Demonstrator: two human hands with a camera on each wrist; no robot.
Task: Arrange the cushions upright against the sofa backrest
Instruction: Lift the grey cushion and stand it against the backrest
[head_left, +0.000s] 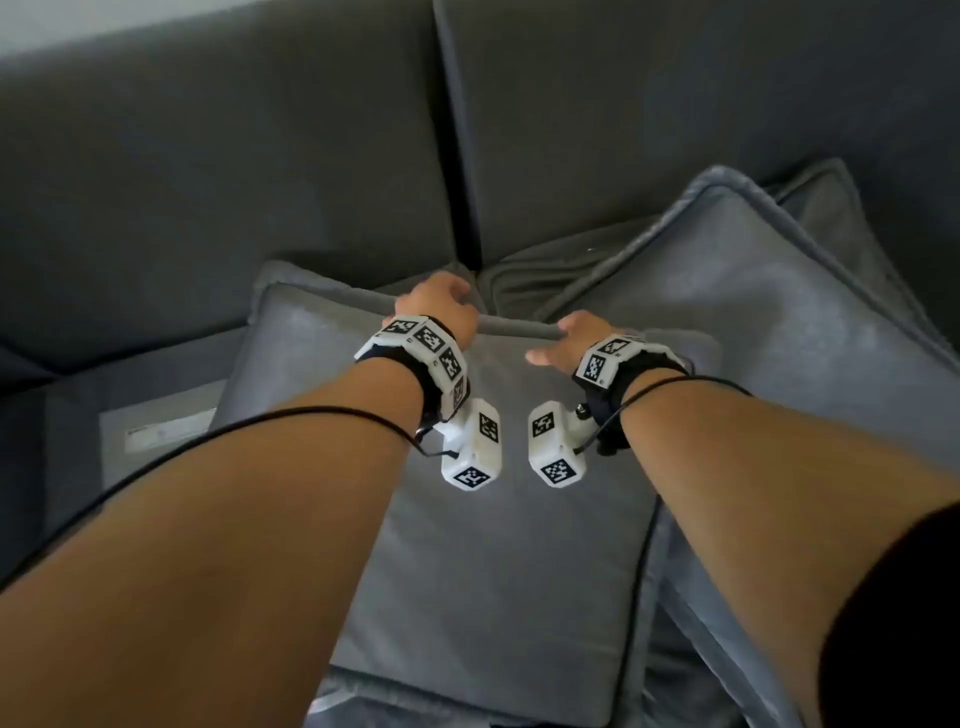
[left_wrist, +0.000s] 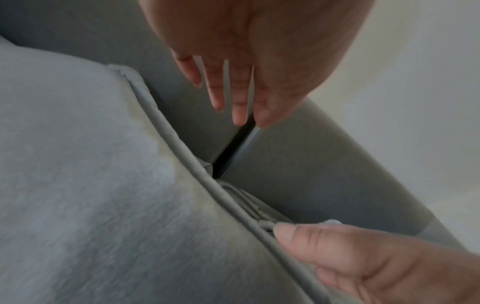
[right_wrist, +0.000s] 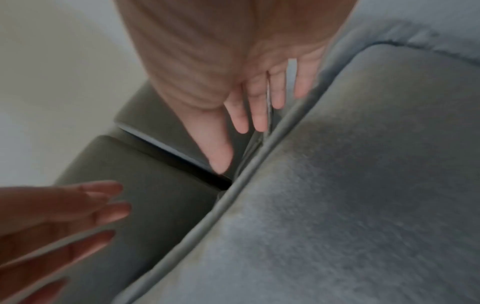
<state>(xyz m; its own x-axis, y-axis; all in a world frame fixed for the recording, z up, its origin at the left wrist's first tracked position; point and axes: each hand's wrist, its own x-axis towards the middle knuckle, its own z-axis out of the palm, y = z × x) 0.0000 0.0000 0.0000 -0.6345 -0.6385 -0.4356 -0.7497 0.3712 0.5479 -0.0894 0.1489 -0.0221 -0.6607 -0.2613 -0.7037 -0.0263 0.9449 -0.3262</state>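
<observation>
Both forearms stretched fwd over grey velvet piped cushion (head_left: 498, 545) lying flat on dark grey fabric sofa (head_left: 208, 171): left hand (head_left: 441, 306) fingers spread above far edge, right hand (head_left: 566, 338) fingers loosely extended at piping, gripping nothing.

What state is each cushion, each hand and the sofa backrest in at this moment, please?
Front cushion: lying on the seat, not upright, far piped edge at both hands.
Rear cushion: lying tilted, partly under the front cushion.
Left hand: open, fingers straight, at the far edge.
Right hand: open, fingers extended over the far edge.
Sofa backrest: no cushion standing against it.
</observation>
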